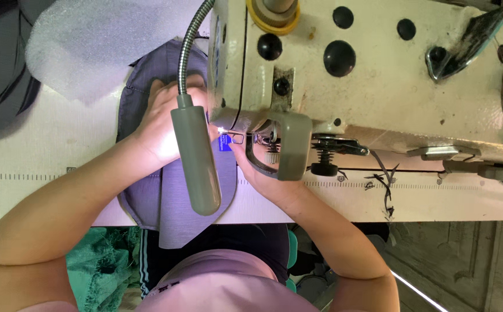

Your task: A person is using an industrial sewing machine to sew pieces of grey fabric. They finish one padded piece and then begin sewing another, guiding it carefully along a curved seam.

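At a sewing machine [378,75], a person's left hand [162,124] lies flat w/ fingers spread, pressing one piece of grey fabric [176,196] to the table [43,173], apparently to keep it from shifting. The right hand [263,173] pinches the cloth's edge beside a small blue tag [224,143] right at the needle area, seemingly to steer it. One gooseneck lamp [195,153] lights the spot. Two hands, one tag, one machine.

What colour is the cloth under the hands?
Grey-purple cloth, seen best in the head view.
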